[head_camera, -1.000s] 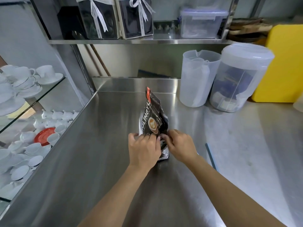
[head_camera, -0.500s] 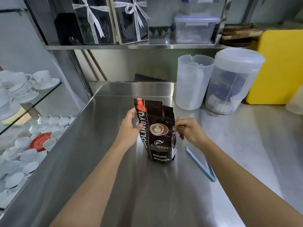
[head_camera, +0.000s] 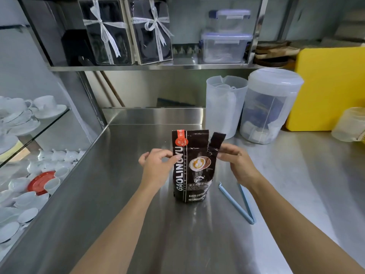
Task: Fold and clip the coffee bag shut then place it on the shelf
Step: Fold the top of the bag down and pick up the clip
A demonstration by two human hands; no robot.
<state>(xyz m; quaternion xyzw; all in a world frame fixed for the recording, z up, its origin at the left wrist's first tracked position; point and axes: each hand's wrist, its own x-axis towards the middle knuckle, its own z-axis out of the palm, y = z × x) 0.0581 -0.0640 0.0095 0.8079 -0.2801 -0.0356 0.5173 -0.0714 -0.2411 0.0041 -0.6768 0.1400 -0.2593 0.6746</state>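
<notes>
Coffee bag (head_camera: pixel 192 171) now stands upright on the tabletop (head_camera: pixel 122 194), turned label-forward since a second ago, so folding can start. Left hand (head_camera: pixel 157 168) pinches its left edge; right hand (head_camera: pixel 236 162) pinches the torn top flap. Clip (head_camera: pixel 240 202) lies open nearby, partly hidden by the forearm.
</notes>
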